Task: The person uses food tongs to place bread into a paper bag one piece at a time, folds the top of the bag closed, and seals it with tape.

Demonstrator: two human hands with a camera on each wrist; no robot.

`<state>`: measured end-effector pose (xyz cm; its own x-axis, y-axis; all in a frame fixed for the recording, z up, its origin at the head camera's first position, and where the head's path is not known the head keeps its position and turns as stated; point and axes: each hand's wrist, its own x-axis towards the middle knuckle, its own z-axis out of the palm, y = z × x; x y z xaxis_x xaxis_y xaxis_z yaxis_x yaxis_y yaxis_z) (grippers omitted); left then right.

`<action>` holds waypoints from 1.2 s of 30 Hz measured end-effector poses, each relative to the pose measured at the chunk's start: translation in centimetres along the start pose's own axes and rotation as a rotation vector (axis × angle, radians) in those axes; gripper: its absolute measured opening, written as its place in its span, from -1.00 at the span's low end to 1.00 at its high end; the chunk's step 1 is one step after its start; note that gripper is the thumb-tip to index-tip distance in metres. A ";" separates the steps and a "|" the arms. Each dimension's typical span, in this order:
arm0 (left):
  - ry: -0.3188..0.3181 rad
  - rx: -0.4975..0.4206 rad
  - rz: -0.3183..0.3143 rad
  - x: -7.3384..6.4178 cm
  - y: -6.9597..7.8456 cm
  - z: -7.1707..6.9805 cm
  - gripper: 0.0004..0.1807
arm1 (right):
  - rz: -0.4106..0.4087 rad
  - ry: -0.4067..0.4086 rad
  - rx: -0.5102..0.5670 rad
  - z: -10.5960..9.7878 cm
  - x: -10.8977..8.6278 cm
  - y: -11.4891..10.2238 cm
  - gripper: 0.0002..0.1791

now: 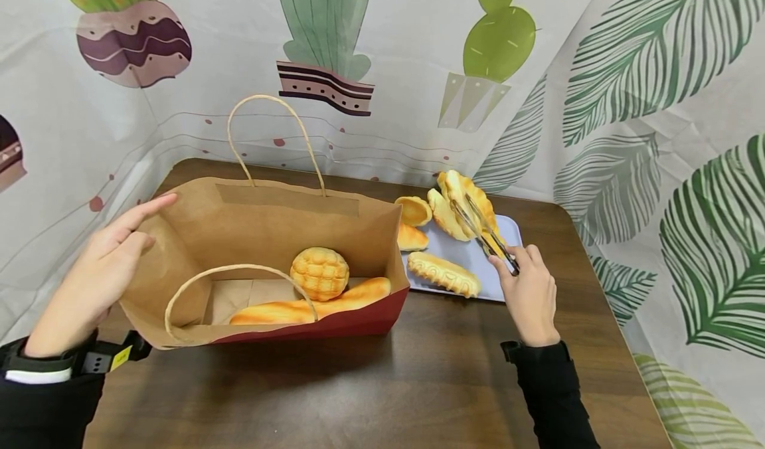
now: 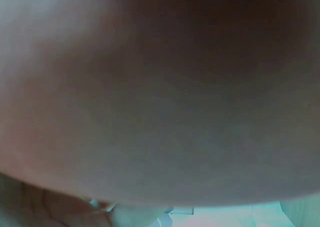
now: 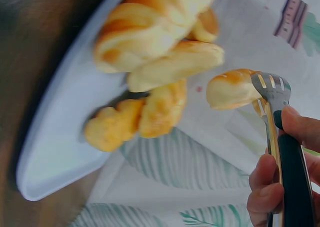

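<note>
the right hand grips tongs, whose slightly parted tips seemingly pinch a bun ahead, right of the bag.

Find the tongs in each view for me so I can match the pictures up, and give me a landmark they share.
Head: right of centre; the tongs slant up and left from the right hand.
Left wrist: not in it; a blurred surface fills most of the picture.
Right wrist: near the right edge, tips upward, in the right hand.
Shared landmark: the tray, in the head and right wrist views only.
</note>
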<state>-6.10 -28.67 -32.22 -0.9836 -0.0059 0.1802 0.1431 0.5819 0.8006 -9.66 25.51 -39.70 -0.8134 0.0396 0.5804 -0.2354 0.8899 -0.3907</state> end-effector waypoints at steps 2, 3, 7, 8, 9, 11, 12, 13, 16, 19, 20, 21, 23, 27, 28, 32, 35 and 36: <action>0.001 0.000 -0.001 0.0 0.1 0.0 -0.34 | -0.019 0.012 0.009 -0.6 0.1 -0.5 -0.66; 0.002 0.002 -0.001 0.0 0.1 0.0 -0.34 | -0.026 0.017 0.014 -0.9 0.1 -0.8 -0.66; -0.001 -0.002 -0.001 0.0 0.0 0.1 -0.34 | -0.069 0.043 0.034 -2.0 0.3 -2.0 -0.66; -0.002 -0.001 -0.003 0.0 -0.1 0.1 -0.34 | -0.080 0.049 0.042 -2.3 0.4 -2.3 -0.66; -0.003 0.001 -0.005 0.0 -0.1 0.1 -0.34 | -0.095 0.055 0.052 -2.6 0.4 -2.6 -0.65; -0.003 0.002 -0.003 0.0 -0.1 0.1 -0.34 | -0.119 0.067 0.081 -3.1 0.5 -3.1 -0.65; -0.004 0.002 -0.002 0.0 -0.1 0.1 -0.34 | -0.129 0.071 0.101 -3.4 0.6 -3.4 -0.65; -0.005 0.001 0.000 0.0 -0.1 0.1 -0.34 | -0.138 0.076 0.125 -3.7 0.6 -3.6 -0.66; -0.006 0.004 0.003 0.0 -0.1 0.1 -0.34 | -0.163 0.097 0.197 -4.4 0.7 -4.5 -0.54; -0.008 0.004 0.002 0.1 -0.2 0.1 -0.34 | -0.190 0.118 0.248 -5.1 0.9 -5.3 -0.33; -0.007 0.009 0.000 0.1 -0.2 0.1 -0.34 | -0.201 0.121 0.258 -5.4 0.9 -5.6 -0.30; -0.007 0.010 -0.005 0.1 -0.2 0.1 -0.34 | -0.209 0.119 0.264 -5.7 0.9 -5.9 -0.29; -0.008 0.012 -0.008 0.1 -0.2 0.1 -0.34 | -0.223 0.106 0.270 -6.3 1.0 -6.5 -0.29; -0.003 0.025 -0.022 0.1 -0.1 0.0 -0.34 | -0.254 0.074 0.279 -7.2 1.2 -7.6 -0.29; -0.003 0.026 -0.022 0.1 -0.1 0.0 -0.34 | -0.263 0.070 0.285 -7.4 1.3 -7.9 -0.29; -0.006 0.029 -0.031 0.2 -0.2 0.0 -0.33 | -0.298 0.060 0.312 -7.8 1.8 -9.0 -0.32; -0.009 0.026 -0.038 0.2 -0.2 0.0 -0.33 | -0.317 0.060 0.346 -7.8 2.2 -9.7 -0.32; -0.009 0.025 -0.038 0.2 -0.2 0.0 -0.33 | -0.324 0.060 0.358 -7.8 2.3 -9.9 -0.33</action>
<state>-6.34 -28.79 -32.38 -0.9892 -0.0212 0.1452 0.1034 0.6013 0.7923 -5.06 20.37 -28.91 -0.6380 -0.1782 0.7491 -0.6487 0.6486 -0.3981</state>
